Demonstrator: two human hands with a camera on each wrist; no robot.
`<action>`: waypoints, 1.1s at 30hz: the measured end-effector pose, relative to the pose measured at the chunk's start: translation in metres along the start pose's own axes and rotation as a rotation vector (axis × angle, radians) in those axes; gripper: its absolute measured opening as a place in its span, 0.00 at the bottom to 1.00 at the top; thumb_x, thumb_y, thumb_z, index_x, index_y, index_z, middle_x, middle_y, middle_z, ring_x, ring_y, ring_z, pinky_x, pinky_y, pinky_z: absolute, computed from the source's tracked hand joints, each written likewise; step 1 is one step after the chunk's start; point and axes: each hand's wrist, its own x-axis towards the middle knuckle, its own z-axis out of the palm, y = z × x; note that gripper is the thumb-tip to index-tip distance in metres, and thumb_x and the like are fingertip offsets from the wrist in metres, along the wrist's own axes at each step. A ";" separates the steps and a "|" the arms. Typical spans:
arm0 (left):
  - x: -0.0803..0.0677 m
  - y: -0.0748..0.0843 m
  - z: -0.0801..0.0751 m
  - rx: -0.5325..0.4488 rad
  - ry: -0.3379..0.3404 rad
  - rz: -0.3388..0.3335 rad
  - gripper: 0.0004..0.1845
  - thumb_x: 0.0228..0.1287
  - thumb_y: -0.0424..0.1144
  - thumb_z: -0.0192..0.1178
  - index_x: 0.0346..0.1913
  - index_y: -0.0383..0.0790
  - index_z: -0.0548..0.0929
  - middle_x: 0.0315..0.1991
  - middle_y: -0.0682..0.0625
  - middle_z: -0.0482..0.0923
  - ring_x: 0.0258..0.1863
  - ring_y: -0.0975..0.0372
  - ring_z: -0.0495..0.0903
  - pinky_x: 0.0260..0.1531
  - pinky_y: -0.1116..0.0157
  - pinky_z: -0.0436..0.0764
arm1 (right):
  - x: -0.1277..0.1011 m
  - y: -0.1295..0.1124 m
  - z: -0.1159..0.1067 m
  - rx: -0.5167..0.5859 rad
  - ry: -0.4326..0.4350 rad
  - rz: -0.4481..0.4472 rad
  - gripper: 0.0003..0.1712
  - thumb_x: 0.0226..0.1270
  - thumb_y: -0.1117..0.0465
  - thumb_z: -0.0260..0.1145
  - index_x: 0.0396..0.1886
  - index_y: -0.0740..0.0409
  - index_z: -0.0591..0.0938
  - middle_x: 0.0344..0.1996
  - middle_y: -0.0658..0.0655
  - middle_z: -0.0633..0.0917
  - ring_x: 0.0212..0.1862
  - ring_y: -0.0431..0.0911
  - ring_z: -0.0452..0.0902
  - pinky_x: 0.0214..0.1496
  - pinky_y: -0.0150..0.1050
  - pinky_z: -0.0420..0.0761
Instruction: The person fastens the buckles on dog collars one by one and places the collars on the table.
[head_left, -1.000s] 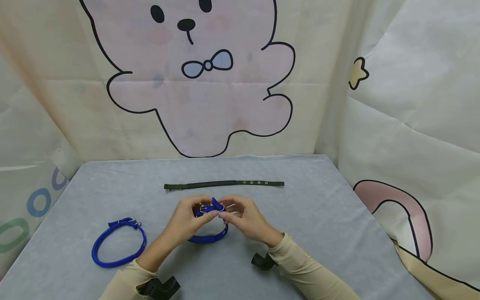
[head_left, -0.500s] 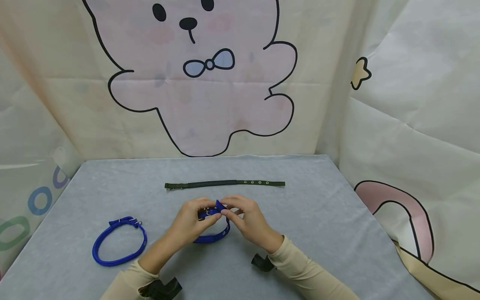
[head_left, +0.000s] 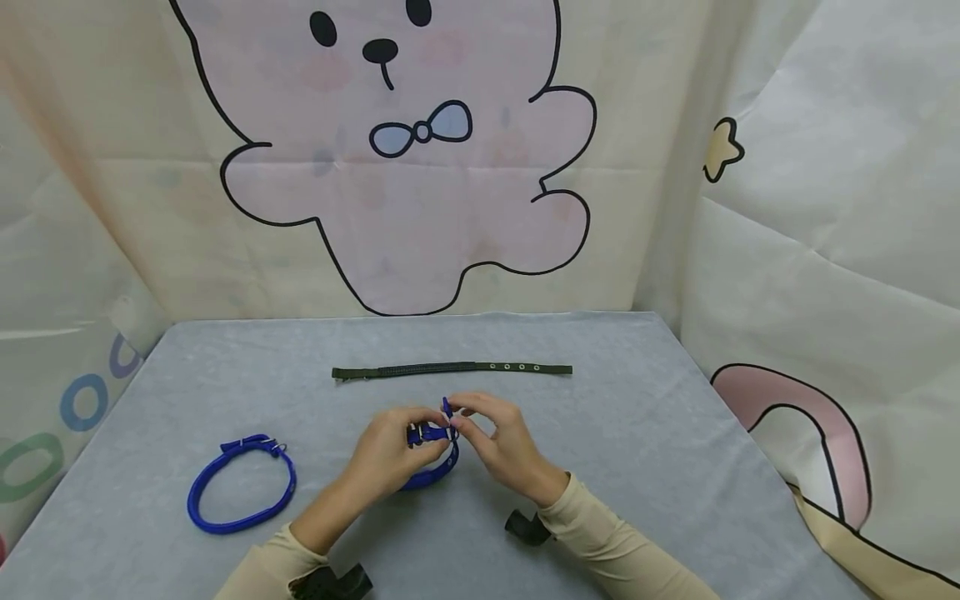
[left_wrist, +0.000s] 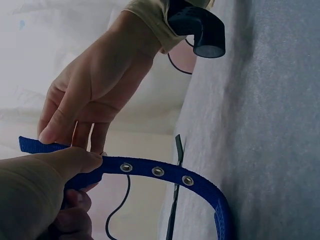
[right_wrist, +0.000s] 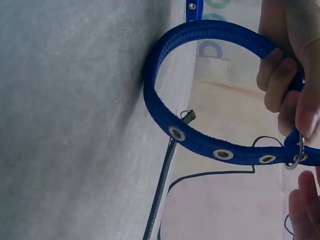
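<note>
- Nearest the viewer, two cream sleeves (head_left: 600, 546) come in from the 6 o'clock edge of the grey table (head_left: 637, 433), each wrist bearing a dark camera mount.
- The left hand (head_left: 386, 454) is clenched round the buckle end of a blue collar (head_left: 431, 475), thumb and fingers pinching the strap just beside the metal ring; the left wrist view shows its thumb pressed on the strap next to three eyelets (left_wrist: 157, 171).
- The right hand (head_left: 502, 446) pinches the free tip of the same blue collar between thumb and fingertips, at about 3 o'clock from the left hand, the two hands almost touching.
- The blue collar is bent into a loop, lifted at the hands, with its lower curve resting on the table at 6 o'clock from the fingers.
- A second blue collar (head_left: 240, 483) lies closed in a ring on the table at 9 o'clock from the hands, well apart from them.
- A dark green strap (head_left: 450, 368) lies flat and straight at 12 o'clock from the hands, near them, its eyelets toward the right end.
- Farthest back hangs a pale cloth backdrop (head_left: 405, 167) printed with a cartoon bear wearing a bow tie.
</note>
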 end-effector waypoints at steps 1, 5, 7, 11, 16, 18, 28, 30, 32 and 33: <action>0.000 0.000 0.001 0.013 0.001 -0.013 0.08 0.58 0.39 0.74 0.40 0.48 0.90 0.40 0.54 0.89 0.35 0.68 0.80 0.36 0.66 0.79 | 0.000 0.000 0.000 0.015 0.003 0.012 0.13 0.74 0.70 0.61 0.54 0.64 0.84 0.47 0.61 0.89 0.50 0.51 0.86 0.52 0.41 0.85; 0.001 0.000 0.002 0.023 0.012 -0.045 0.07 0.57 0.39 0.75 0.39 0.50 0.89 0.37 0.55 0.88 0.35 0.66 0.81 0.37 0.63 0.80 | 0.001 0.004 0.000 0.126 0.008 0.068 0.13 0.77 0.70 0.56 0.55 0.64 0.81 0.46 0.63 0.88 0.47 0.52 0.86 0.48 0.41 0.86; 0.003 -0.001 0.001 -0.019 0.003 -0.061 0.09 0.58 0.38 0.75 0.41 0.49 0.89 0.34 0.55 0.86 0.30 0.67 0.78 0.32 0.66 0.78 | 0.001 0.006 0.001 0.181 0.016 0.090 0.13 0.78 0.70 0.54 0.57 0.65 0.79 0.45 0.64 0.86 0.46 0.54 0.86 0.46 0.42 0.87; 0.005 -0.007 -0.002 -0.184 -0.028 -0.084 0.15 0.60 0.34 0.73 0.50 0.44 0.87 0.28 0.52 0.81 0.21 0.67 0.70 0.22 0.70 0.70 | 0.001 0.011 0.001 0.250 0.051 0.132 0.15 0.79 0.71 0.51 0.61 0.66 0.71 0.45 0.68 0.84 0.45 0.57 0.85 0.44 0.43 0.87; 0.007 -0.011 -0.004 -0.294 -0.026 -0.097 0.18 0.61 0.34 0.71 0.55 0.43 0.85 0.32 0.48 0.84 0.21 0.65 0.71 0.22 0.70 0.70 | 0.000 0.013 -0.001 0.289 0.088 0.152 0.14 0.80 0.70 0.51 0.60 0.65 0.65 0.44 0.72 0.83 0.44 0.60 0.85 0.43 0.44 0.87; 0.008 -0.011 -0.005 -0.303 -0.008 -0.113 0.17 0.61 0.35 0.72 0.53 0.42 0.86 0.33 0.48 0.86 0.25 0.65 0.75 0.23 0.70 0.72 | 0.000 0.014 -0.001 0.272 0.094 0.154 0.13 0.80 0.70 0.51 0.59 0.64 0.66 0.44 0.71 0.82 0.43 0.59 0.85 0.43 0.44 0.87; 0.008 -0.014 -0.007 -0.337 0.030 -0.119 0.13 0.61 0.38 0.73 0.48 0.40 0.89 0.39 0.46 0.89 0.35 0.62 0.83 0.30 0.69 0.79 | 0.001 0.015 -0.004 0.101 0.043 0.094 0.13 0.79 0.69 0.54 0.57 0.60 0.77 0.46 0.63 0.83 0.42 0.52 0.85 0.42 0.38 0.87; 0.008 -0.016 -0.007 -0.324 0.036 -0.100 0.14 0.61 0.38 0.72 0.49 0.40 0.89 0.38 0.46 0.88 0.29 0.64 0.79 0.26 0.70 0.75 | 0.001 0.015 -0.005 0.060 -0.006 0.076 0.13 0.79 0.68 0.55 0.56 0.59 0.79 0.47 0.60 0.84 0.45 0.51 0.85 0.44 0.36 0.87; 0.007 -0.017 -0.007 -0.309 0.038 -0.084 0.14 0.62 0.39 0.72 0.51 0.41 0.89 0.36 0.46 0.88 0.23 0.65 0.73 0.22 0.70 0.70 | 0.001 0.015 -0.006 0.020 -0.056 0.064 0.13 0.79 0.68 0.55 0.56 0.57 0.81 0.49 0.58 0.84 0.48 0.50 0.84 0.45 0.34 0.86; 0.007 -0.017 -0.007 -0.306 0.037 -0.079 0.15 0.63 0.39 0.71 0.51 0.41 0.89 0.35 0.46 0.87 0.21 0.65 0.70 0.20 0.70 0.68 | 0.002 0.014 -0.007 0.006 -0.075 0.059 0.13 0.79 0.67 0.55 0.56 0.57 0.81 0.50 0.57 0.84 0.50 0.49 0.84 0.46 0.33 0.86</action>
